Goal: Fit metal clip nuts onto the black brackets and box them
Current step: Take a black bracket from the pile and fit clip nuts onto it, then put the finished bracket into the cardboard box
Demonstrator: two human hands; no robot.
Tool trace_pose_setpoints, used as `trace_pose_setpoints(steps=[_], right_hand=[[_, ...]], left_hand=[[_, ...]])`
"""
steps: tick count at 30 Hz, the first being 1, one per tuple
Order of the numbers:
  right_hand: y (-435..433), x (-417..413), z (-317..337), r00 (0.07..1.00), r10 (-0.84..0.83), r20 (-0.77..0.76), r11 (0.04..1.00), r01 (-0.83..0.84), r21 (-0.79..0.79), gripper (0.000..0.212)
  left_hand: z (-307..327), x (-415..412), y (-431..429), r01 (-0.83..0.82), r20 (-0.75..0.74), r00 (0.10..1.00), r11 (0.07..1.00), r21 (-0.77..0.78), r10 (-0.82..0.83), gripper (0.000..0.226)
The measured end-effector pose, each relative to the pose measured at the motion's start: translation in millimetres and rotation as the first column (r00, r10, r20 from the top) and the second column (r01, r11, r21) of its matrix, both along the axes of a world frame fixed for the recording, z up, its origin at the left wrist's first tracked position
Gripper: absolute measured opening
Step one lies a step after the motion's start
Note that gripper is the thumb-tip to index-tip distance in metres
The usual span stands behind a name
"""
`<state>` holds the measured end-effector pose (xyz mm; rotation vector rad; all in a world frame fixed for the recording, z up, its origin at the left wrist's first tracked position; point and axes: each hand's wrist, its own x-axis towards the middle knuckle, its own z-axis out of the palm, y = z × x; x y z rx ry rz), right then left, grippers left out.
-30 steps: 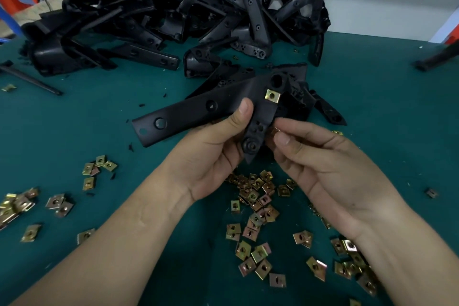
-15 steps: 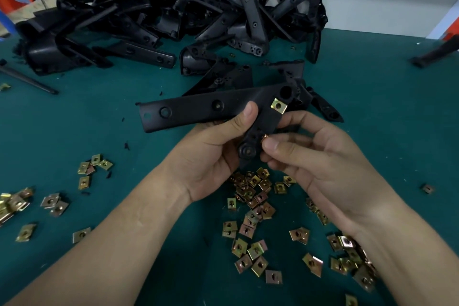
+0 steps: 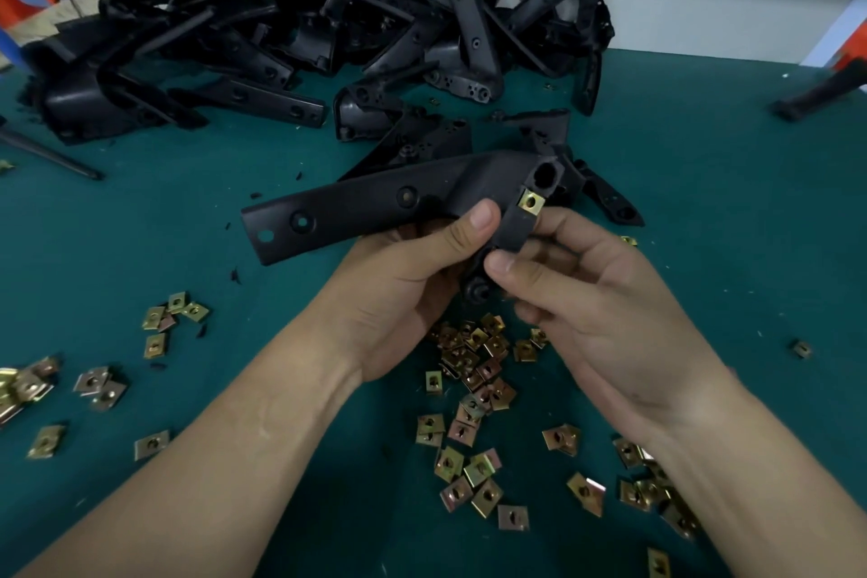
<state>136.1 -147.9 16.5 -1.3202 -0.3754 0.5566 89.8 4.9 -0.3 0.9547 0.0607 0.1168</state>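
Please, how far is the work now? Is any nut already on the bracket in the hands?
Done: one clip nut sits on the held bracket. In hand: the left hand grips that bracket, and the right hand pinches its short arm; whether it carries another nut is hidden. Left: many loose nuts lie on the table, a pile of brackets waits behind, and no box is in view.

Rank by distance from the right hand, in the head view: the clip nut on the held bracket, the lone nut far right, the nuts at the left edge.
1. Fitted clip nut, on the held bracket at the right hand's fingertips.
2. Lone nut, to its right.
3. Left-edge nuts, far left.
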Motion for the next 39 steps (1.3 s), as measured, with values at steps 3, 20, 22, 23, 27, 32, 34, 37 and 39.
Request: trace_pose_setpoints(steps=[3, 20, 22, 23, 27, 32, 34, 37, 39], right_hand=[[1, 0, -2, 0.997, -0.057, 0.056, 0.998, 0.055, 0.028, 0.036], [-122, -4, 77, 0.89, -0.424, 0.167, 0.902, 0.432, -0.008, 0.025], [-166, -24, 78, 0.846, -0.509, 0.162, 0.857, 0.516, -0.004, 0.022], [-188, -37, 77, 0.815, -0.558, 0.157, 0.825, 0.565, 0.001, 0.021], [-275, -106, 71, 0.597, -0.788, 0.149, 0.599, 0.8, -0.035, 0.037], [-350, -204, 62, 0.35, -0.925, 0.15, 0.336, 0.935, -0.109, 0.025], [-372, -236, 56, 0.281, -0.945, 0.17, 0.247, 0.949, -0.197, 0.032], [-394, -274, 43, 0.213, -0.95, 0.227, 0.13, 0.934, -0.332, 0.037], [-406, -291, 32, 0.248, -0.934, 0.258, 0.109, 0.884, -0.454, 0.039]], left_hand=[[-1, 1, -3, -0.012, 0.002, 1.0, 0.999, -0.035, 0.012, 0.046], [52, -3, -71, -0.213, -0.009, 0.975, 0.946, 0.246, 0.222, 0.027], [57, -5, -105, -0.069, -0.033, 0.996, 0.959, 0.277, 0.081, 0.02], [59, -7, -122, 0.004, -0.044, 0.999, 0.959, 0.283, 0.008, 0.018], [62, -20, -203, 0.283, -0.072, 0.959, 0.909, 0.307, -0.274, 0.036], [53, -54, -304, 0.467, -0.12, 0.87, 0.721, 0.513, -0.478, 0.033], [46, -68, -336, 0.53, -0.167, 0.826, 0.642, 0.553, -0.538, 0.033], [25, -84, -372, 0.639, -0.242, 0.724, 0.497, 0.587, -0.646, 0.033], [11, -90, -386, 0.685, -0.284, 0.644, 0.371, 0.626, -0.71, 0.029]])
